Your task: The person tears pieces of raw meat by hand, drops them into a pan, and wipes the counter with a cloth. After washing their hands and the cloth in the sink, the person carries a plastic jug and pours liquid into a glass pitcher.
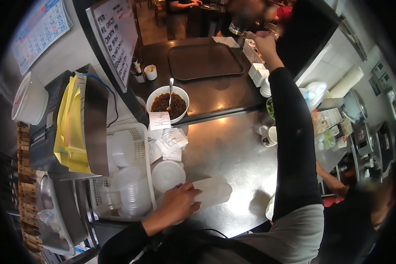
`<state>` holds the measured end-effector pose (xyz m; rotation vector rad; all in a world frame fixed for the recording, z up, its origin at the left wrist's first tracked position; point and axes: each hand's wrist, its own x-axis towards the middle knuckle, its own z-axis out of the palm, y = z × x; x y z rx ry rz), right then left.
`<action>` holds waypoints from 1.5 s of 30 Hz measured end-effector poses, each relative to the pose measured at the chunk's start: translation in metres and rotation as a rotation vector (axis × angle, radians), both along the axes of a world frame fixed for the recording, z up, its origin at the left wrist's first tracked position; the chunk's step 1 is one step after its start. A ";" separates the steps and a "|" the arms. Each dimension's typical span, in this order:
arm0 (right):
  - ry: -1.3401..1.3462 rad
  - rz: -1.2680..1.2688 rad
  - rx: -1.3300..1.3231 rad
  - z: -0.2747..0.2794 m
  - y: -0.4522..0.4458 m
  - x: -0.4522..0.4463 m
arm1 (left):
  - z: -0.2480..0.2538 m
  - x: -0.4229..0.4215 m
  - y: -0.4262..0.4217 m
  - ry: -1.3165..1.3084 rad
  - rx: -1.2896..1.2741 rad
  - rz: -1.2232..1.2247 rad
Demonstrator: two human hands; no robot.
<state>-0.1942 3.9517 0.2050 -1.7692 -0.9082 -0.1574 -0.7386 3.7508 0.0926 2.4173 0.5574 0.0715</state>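
My left hand (174, 204) is low in the view, its fingers closed round the near end of a translucent plastic container (213, 191) above the steel counter. A round translucent lid (168, 176) lies just beyond it, beside several paper receipts (174, 140). My right arm reaches far forward, and my right hand (264, 44) is over the back ledge near a white basket (252, 53). Its fingers are bent, close to a clear glass (237, 27); whether they touch it is blurred. A white bowl (185, 94) of dark brown pearls with a spoon stands on the ledge.
A brown tray (206, 61) lies on the ledge, with a toothpick cup (150, 72) to its left. A white basket (149, 176) of plastic containers stands at left. Metal cups (269, 136) are under my right arm. Co-workers (374, 202) are at right; people stand beyond the ledge.
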 end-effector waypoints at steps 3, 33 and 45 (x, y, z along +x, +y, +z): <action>-0.041 0.057 0.037 -0.009 0.034 0.013 | 0.012 0.003 0.006 -0.032 0.011 -0.010; -0.040 -0.118 0.112 -0.065 0.008 0.003 | 0.094 0.239 0.175 -0.914 -0.192 0.292; 0.153 0.177 0.113 -0.032 -0.215 -0.119 | 0.220 0.350 0.261 -0.300 -0.218 0.379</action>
